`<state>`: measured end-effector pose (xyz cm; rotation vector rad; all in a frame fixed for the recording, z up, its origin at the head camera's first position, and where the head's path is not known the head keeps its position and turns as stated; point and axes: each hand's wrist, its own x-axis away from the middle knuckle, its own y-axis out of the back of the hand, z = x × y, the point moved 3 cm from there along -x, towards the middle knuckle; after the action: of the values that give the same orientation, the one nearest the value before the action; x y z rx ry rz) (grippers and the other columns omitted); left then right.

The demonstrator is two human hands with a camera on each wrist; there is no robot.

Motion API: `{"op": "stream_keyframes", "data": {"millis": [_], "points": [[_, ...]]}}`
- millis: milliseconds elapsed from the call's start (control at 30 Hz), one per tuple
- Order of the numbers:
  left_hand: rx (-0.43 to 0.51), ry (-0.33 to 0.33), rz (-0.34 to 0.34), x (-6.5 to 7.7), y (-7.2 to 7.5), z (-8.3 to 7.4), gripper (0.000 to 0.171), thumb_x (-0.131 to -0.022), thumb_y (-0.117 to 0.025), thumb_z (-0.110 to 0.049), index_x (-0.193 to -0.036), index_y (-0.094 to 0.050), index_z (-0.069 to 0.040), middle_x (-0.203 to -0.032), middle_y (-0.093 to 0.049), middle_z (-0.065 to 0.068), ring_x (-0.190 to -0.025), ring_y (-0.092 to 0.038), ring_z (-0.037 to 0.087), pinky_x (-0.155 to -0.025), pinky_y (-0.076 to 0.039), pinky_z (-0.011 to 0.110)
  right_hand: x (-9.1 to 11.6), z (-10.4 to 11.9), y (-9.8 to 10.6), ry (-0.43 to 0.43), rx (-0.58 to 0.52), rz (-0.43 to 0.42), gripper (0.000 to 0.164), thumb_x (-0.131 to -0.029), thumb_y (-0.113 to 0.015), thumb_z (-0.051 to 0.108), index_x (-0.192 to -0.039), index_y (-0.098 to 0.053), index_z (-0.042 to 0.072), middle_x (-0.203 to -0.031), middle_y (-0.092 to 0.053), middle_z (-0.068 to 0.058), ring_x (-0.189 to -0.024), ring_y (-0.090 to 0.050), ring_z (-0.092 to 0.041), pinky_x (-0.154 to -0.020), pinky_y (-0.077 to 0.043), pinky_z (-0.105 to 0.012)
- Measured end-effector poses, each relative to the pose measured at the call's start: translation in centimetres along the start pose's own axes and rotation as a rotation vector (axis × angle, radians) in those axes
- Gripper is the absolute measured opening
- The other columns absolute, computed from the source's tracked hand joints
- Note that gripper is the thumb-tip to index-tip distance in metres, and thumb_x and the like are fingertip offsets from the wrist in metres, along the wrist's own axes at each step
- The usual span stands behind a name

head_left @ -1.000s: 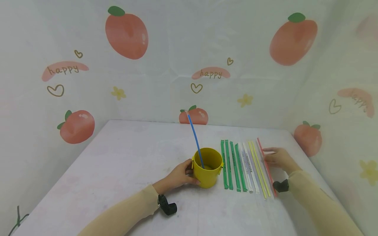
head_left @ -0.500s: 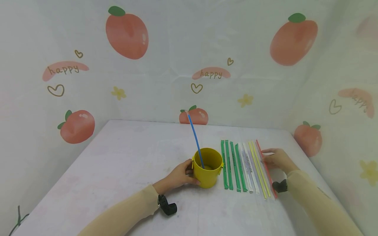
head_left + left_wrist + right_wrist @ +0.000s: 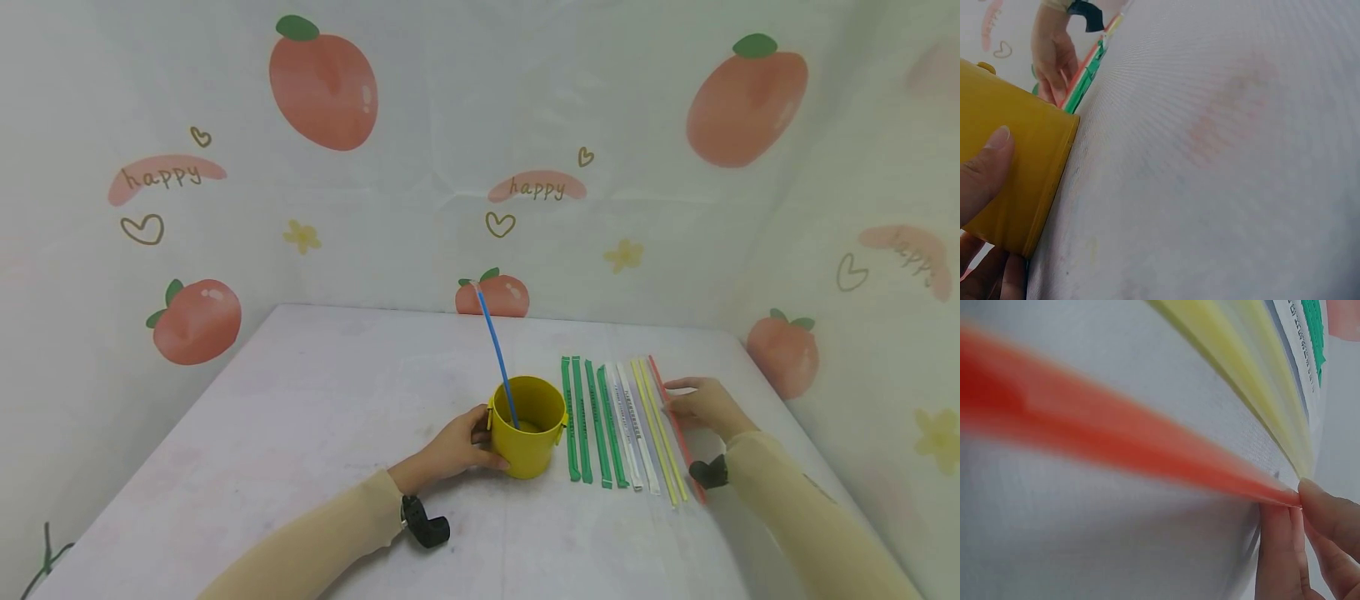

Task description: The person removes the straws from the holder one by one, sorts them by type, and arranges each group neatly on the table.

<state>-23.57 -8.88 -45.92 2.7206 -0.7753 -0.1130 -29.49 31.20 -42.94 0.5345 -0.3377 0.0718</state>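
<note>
My left hand (image 3: 453, 446) grips the side of a small yellow bucket (image 3: 525, 454) standing on the table. In the left wrist view the thumb lies along the bucket's wall (image 3: 1035, 162) and the fingers curl beneath its far side. A blue straw (image 3: 495, 342) leans in the bucket, its upper end tilted left. At the right end of a row of straws, my right hand (image 3: 705, 407) pinches a red straw (image 3: 677, 421) between thumb and fingertips. The right wrist view shows the red straw (image 3: 1147, 444) running from those fingertips toward the camera, beside the yellow straws (image 3: 1229, 362).
Left of the red straw lie two yellow straws (image 3: 660, 429), white-wrapped straws (image 3: 633, 429) and several green-wrapped straws (image 3: 592, 421), roughly parallel. The green ones lie close to the bucket. A printed cloth wall (image 3: 420, 167) stands behind the white table (image 3: 337, 392).
My right hand has shifted slightly left with the red straw, whose far end now lies nearer the yellow straws. The left hand and bucket stay still.
</note>
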Motion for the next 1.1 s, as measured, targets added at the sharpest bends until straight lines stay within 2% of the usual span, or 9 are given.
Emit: {"op": "stream_keyframes", "data": {"millis": [233,467,567,967,1100], "points": [[-0.002,0.01,-0.004,-0.04,-0.03,0.12,0.063,-0.077,-0.082,-0.011,-0.129,-0.048,-0.004,-0.133,-0.055,0.011,-0.125,-0.055,0.03,-0.105,-0.048,0.037,-0.17,-0.05,0.01,-0.027,0.057,-0.019,0.062,-0.086,-0.069,0.003,-0.138,-0.04,-0.012,-0.101,-0.067,-0.016,-0.071,-0.065,-0.009,-0.067,-0.06,-0.027],[-0.01,0.011,-0.001,-0.01,0.04,0.12,0.067,-0.076,-0.083,-0.015,-0.132,-0.047,-0.007,-0.136,-0.054,0.01,-0.127,-0.054,0.029,-0.105,-0.048,0.037,-0.4,-0.09,0.01,-0.005,0.019,-0.011,0.065,-0.082,-0.071,-0.001,-0.137,-0.039,-0.015,-0.086,-0.068,-0.004,-0.069,-0.065,-0.008,-0.065,-0.06,-0.025],[-0.013,0.01,0.001,-0.02,0.03,0.16,0.068,-0.076,-0.083,-0.016,-0.133,-0.047,-0.007,-0.136,-0.053,0.01,-0.127,-0.054,0.028,-0.105,-0.048,0.034,-0.44,-0.14,-0.03,-0.008,0.029,-0.017,0.065,-0.082,-0.071,-0.001,-0.137,-0.039,-0.015,-0.086,-0.067,-0.003,-0.068,-0.064,-0.008,-0.064,-0.06,-0.025],[-0.01,0.015,0.003,-0.07,0.03,0.08,0.066,-0.078,-0.082,-0.013,-0.132,-0.046,-0.005,-0.136,-0.053,0.012,-0.127,-0.053,0.03,-0.105,-0.048,0.036,-0.48,-0.1,-0.07,-0.033,0.039,-0.013,0.064,-0.084,-0.071,0.001,-0.138,-0.04,-0.011,-0.107,-0.064,-0.023,-0.071,-0.066,-0.01,-0.067,-0.06,-0.026],[-0.005,0.019,0.001,-0.03,0.02,-0.03,0.066,-0.077,-0.082,-0.013,-0.133,-0.046,-0.004,-0.136,-0.053,0.012,-0.128,-0.053,0.03,-0.106,-0.047,0.037,-0.59,-0.15,-0.13,-0.054,0.043,-0.016,0.066,-0.083,-0.072,0.002,-0.139,-0.04,-0.009,-0.113,-0.062,-0.026,-0.072,-0.066,-0.01,-0.068,-0.06,-0.026]]}}
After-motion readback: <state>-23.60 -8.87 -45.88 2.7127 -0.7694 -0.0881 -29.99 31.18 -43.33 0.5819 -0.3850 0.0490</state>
